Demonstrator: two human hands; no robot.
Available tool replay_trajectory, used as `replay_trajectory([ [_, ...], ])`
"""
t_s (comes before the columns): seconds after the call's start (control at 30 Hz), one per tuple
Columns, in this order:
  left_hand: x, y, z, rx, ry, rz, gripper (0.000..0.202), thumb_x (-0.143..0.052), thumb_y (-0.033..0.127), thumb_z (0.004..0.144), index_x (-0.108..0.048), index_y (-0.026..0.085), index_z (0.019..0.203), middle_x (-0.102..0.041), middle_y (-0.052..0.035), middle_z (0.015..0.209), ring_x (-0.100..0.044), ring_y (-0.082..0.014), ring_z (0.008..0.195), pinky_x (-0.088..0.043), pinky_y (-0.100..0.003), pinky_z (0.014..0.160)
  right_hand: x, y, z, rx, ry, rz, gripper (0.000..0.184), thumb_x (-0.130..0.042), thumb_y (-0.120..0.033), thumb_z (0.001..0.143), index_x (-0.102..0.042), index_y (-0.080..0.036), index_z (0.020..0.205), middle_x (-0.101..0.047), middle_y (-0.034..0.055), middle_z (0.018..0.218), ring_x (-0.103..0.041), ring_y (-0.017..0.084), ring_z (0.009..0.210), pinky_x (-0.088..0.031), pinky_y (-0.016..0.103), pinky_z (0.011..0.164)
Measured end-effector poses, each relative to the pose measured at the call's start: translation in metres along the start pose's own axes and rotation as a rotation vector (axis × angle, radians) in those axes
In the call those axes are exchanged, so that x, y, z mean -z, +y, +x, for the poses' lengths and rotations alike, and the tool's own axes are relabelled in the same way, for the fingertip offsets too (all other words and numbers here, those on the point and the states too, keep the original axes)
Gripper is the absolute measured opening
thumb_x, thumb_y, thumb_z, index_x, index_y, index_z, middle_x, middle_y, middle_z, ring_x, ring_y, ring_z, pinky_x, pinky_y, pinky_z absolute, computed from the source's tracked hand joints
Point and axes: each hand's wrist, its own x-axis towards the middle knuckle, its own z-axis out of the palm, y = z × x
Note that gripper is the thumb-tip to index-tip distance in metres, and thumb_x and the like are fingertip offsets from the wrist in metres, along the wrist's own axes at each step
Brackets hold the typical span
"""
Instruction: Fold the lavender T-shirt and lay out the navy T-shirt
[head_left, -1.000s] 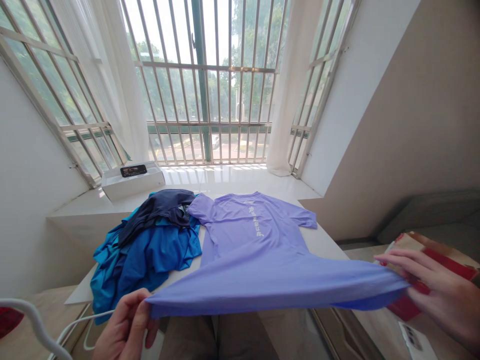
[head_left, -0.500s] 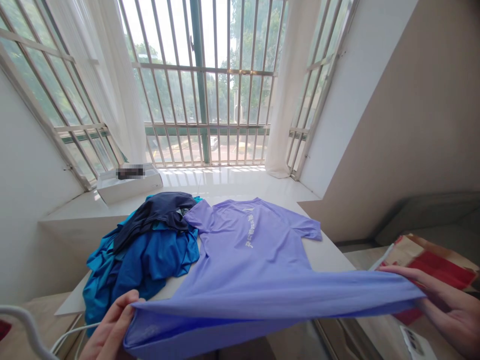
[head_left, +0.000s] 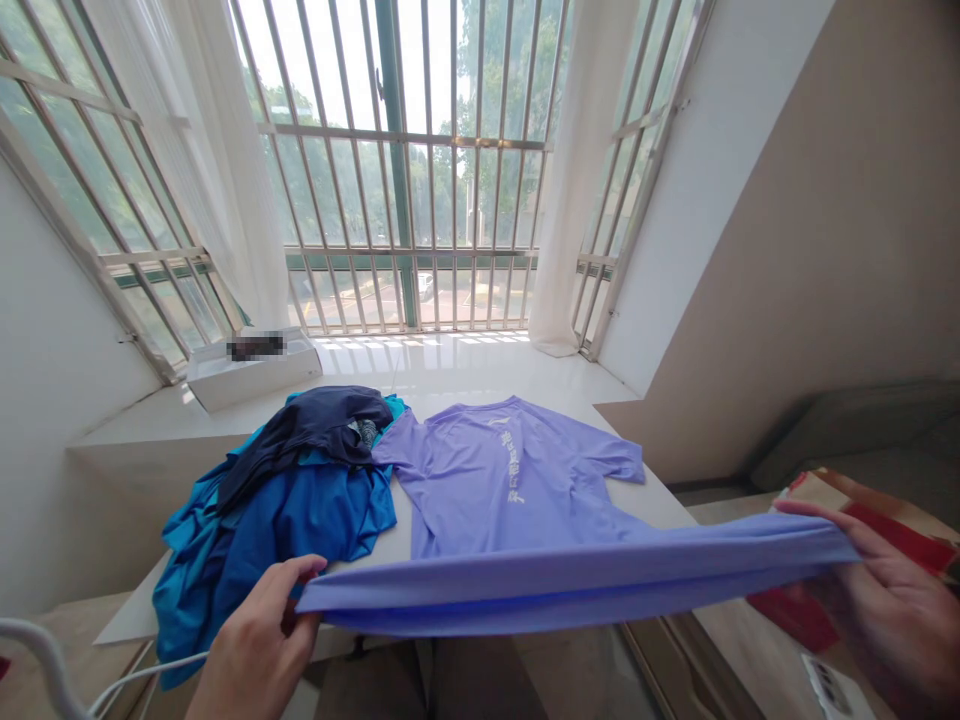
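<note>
Where it gaped before, the purple shirt hem (head_left: 525, 577) stretches narrower.

We note a white box (head_left: 247, 384) on the sill (head_left: 457, 368), pale curtains (head_left: 566, 210) beside window bars (head_left: 420, 140), a red-and-tan bag (head_left: 889, 516).

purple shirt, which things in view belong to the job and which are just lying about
In use:
purple shirt, held at its lower edge
left hand
right hand
white tabletop under it

Apparently lying about:
blue and navy clothes heap
white box
red-and-tan bag
</note>
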Motion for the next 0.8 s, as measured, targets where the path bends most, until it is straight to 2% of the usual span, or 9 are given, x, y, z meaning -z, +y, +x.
replay_trajectory([
  [0.1, -0.025, -0.002, 0.018, 0.231, -0.18, -0.29, 0.031, -0.052, 0.038, 0.08, -0.065, 0.02, 0.102, -0.061, 0.0014, 0.056, -0.059, -0.0181, 0.044, -0.049, -0.026, 0.045, -0.031, 0.0, 0.015, -0.271, -0.245, 0.211, 0.037, -0.067, -0.05, 0.074, -0.068, -0.027, 0.104, -0.074, 0.0065, 0.083, -0.069, 0.022, 0.066, -0.059, 0.032, 0.058],
  [0.2, -0.059, 0.003, 0.053, 0.341, -0.274, -0.588, 0.031, -0.055, 0.038, 0.081, -0.064, 0.016, 0.102, -0.06, 0.0009, 0.058, -0.06, -0.0168, 0.047, -0.051, -0.026, 0.045, -0.074, 0.002, 0.045, -0.458, -0.504, 0.318, 0.033, -0.052, -0.05, 0.086, -0.068, -0.023, 0.097, -0.075, 0.0094, 0.083, -0.072, 0.025, 0.075, -0.06, 0.04, 0.07],
  [0.27, -0.078, 0.014, 0.094, 0.346, -0.237, -0.7, 0.026, -0.059, 0.031, 0.078, -0.064, 0.015, 0.097, -0.061, 0.0001, 0.064, -0.063, -0.0156, 0.053, -0.055, -0.027, 0.052, -0.106, -0.001, 0.074, -0.489, -0.517, 0.381, 0.031, -0.044, -0.044, 0.091, -0.065, -0.023, 0.081, -0.071, 0.0066, 0.07, -0.07, 0.024, 0.069, -0.059, 0.045, 0.074],
  [0.37, -0.093, 0.045, 0.172, 0.222, -0.014, -0.811, 0.02, -0.054, 0.021, 0.076, -0.064, 0.014, 0.091, -0.063, -0.002, 0.076, -0.064, -0.0138, 0.063, -0.058, -0.028, 0.06, -0.148, -0.024, 0.123, -0.433, -0.405, 0.521, 0.032, -0.039, -0.031, 0.093, -0.055, -0.022, 0.067, -0.061, 0.0018, 0.053, -0.064, 0.021, 0.058, -0.059, 0.046, 0.068],
  [0.47, -0.082, 0.091, 0.24, -0.044, 0.202, -0.896, 0.018, -0.051, 0.018, 0.075, -0.062, 0.015, 0.089, -0.061, 0.0001, 0.077, -0.064, -0.0126, 0.071, -0.059, -0.029, 0.069, -0.173, -0.072, 0.167, -0.26, -0.326, 0.653, 0.028, -0.042, -0.017, 0.092, -0.051, -0.022, 0.066, -0.058, -0.0035, 0.052, -0.061, 0.014, 0.06, -0.057, 0.034, 0.073],
  [0.53, -0.061, 0.121, 0.268, -0.187, 0.282, -1.059, 0.016, -0.052, 0.018, 0.076, -0.061, 0.018, 0.089, -0.061, 0.0006, 0.08, -0.064, -0.0119, 0.075, -0.059, -0.031, 0.075, -0.176, -0.113, 0.185, -0.137, -0.306, 0.742, 0.025, -0.046, -0.014, 0.091, -0.051, -0.022, 0.069, -0.063, -0.0061, 0.059, -0.062, 0.01, 0.064, -0.055, 0.027, 0.077],
  [0.57, -0.049, 0.135, 0.275, -0.266, 0.3, -1.129, 0.015, -0.053, 0.017, 0.077, -0.06, 0.019, 0.091, -0.062, 0.0007, 0.082, -0.064, -0.0115, 0.077, -0.058, -0.031, 0.078, -0.174, -0.133, 0.189, 0.001, -0.283, 0.851, 0.025, -0.046, -0.011, 0.091, -0.052, -0.022, 0.07, -0.064, -0.0068, 0.061, -0.062, 0.009, 0.064, -0.054, 0.025, 0.078],
  [0.7, -0.005, 0.166, 0.266, -0.45, 0.378, -1.221, 0.012, -0.061, 0.015, 0.078, -0.061, 0.021, 0.089, -0.062, 0.001, 0.084, -0.065, -0.0116, 0.081, -0.056, -0.03, 0.083, -0.156, -0.186, 0.179, 0.305, -0.345, 0.962, 0.023, -0.051, -0.001, 0.089, -0.061, -0.02, 0.081, -0.067, -0.0084, 0.067, -0.065, 0.005, 0.07, -0.051, 0.022, 0.083],
  [0.8, 0.005, 0.164, 0.232, -0.476, 0.412, -1.241, 0.016, -0.066, 0.012, 0.074, -0.065, 0.019, 0.089, -0.063, 0.0007, 0.081, -0.064, -0.0116, 0.08, -0.056, -0.027, 0.08, -0.139, -0.185, 0.154, 0.351, -0.332, 0.887, 0.019, -0.058, 0.0, 0.085, -0.064, -0.017, 0.083, -0.068, -0.0072, 0.071, -0.066, 0.004, 0.071, -0.052, 0.017, 0.076],
])
